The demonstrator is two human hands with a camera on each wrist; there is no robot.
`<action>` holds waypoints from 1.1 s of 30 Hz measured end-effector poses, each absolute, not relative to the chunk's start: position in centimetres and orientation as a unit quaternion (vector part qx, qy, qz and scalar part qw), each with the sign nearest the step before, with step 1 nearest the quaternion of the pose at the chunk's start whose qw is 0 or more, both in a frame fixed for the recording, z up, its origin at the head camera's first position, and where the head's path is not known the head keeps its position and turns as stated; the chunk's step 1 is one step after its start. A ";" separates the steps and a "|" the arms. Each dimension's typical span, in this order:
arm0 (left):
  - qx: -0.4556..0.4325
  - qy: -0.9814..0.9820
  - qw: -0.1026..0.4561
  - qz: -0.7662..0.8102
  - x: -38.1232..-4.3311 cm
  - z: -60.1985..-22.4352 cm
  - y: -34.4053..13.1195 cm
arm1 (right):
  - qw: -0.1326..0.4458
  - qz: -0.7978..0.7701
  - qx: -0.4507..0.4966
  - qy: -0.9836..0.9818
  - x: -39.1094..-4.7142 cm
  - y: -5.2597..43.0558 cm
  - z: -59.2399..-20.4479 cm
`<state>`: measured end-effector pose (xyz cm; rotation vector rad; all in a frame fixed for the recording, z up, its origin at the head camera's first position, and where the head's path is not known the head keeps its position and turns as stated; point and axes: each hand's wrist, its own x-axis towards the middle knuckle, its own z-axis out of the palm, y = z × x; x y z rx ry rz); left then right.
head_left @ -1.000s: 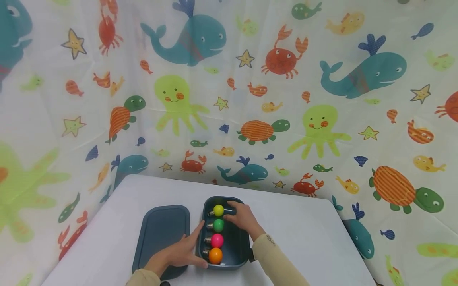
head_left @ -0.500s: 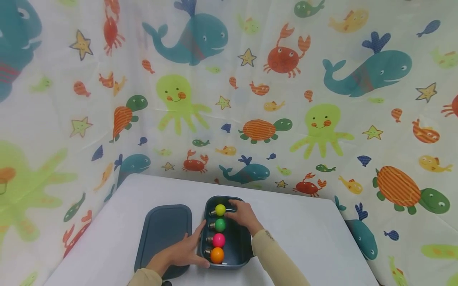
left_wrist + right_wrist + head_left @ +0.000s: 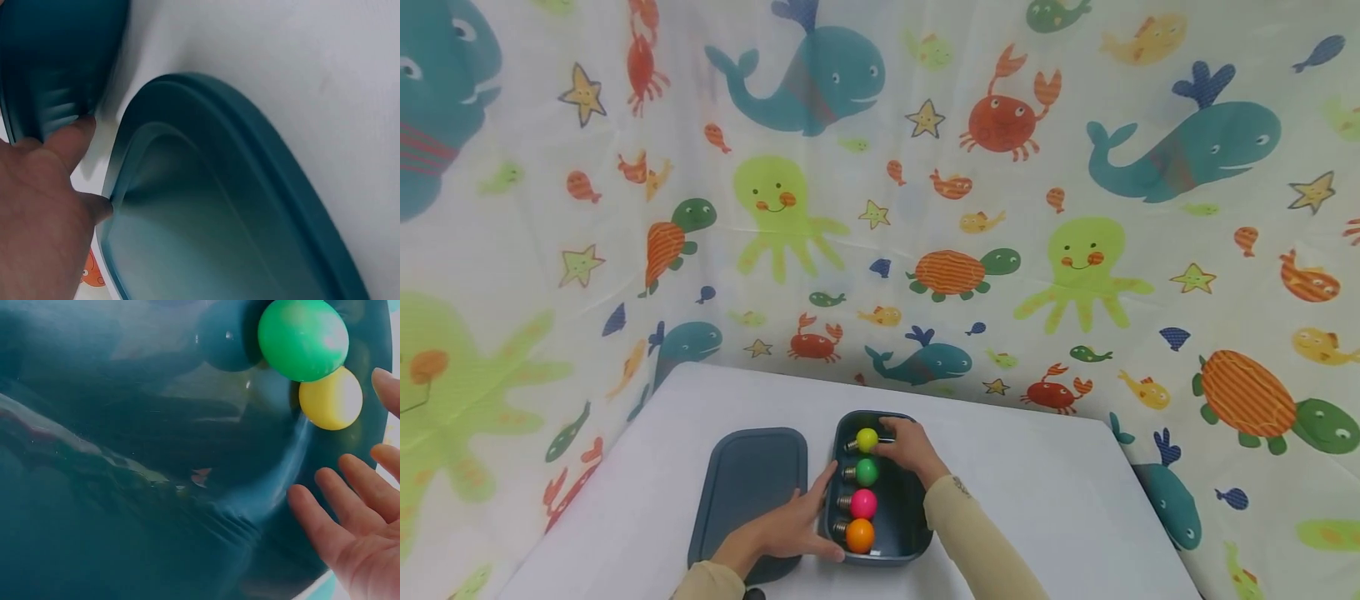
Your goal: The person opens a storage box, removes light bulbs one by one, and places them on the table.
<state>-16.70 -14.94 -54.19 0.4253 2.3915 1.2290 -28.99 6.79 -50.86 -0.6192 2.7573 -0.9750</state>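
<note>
A dark blue-green box (image 3: 895, 517) lies on the white table with a column of coloured light bulbs along its left side. They are a yellow bulb (image 3: 867, 440), a green bulb (image 3: 867, 472), a pink bulb (image 3: 863, 504) and an orange bulb (image 3: 860, 536), their screw bases pointing left. My left hand (image 3: 786, 527) rests against the box's left side, fingers spread. My right hand (image 3: 912, 451) reaches over the far right part of the box beside the yellow bulb. In the right wrist view its fingers (image 3: 359, 484) are extended, apart from the yellow bulb (image 3: 331, 400).
A matching lid (image 3: 756, 483) lies flat left of the box, partly under my left forearm. White tabletop (image 3: 1037, 500) extends to the right. Behind and left of the table hangs a curtain (image 3: 865, 217) printed with sea animals.
The head view has turned slightly left, shifting everything a little to the right. Both hands keep nearly the same places by the box, and the bulbs stay in their column.
</note>
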 end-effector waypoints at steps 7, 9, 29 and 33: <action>0.152 0.862 0.209 0.436 -16.6 -53.8 -14.9 | 0.079 -0.327 -0.198 0.921 -29.3 6.6 -51.3; 0.155 0.861 0.208 0.437 -16.6 -53.7 -14.9 | 0.079 -0.328 -0.193 0.921 -29.4 6.6 -51.4; 0.131 0.866 0.217 0.432 -16.6 -54.2 -14.8 | 0.090 -0.338 -0.166 0.922 -29.5 5.8 -52.3; 0.128 0.867 0.218 0.430 -16.5 -54.1 -14.9 | 0.094 -0.340 -0.166 0.921 -29.4 5.6 -52.3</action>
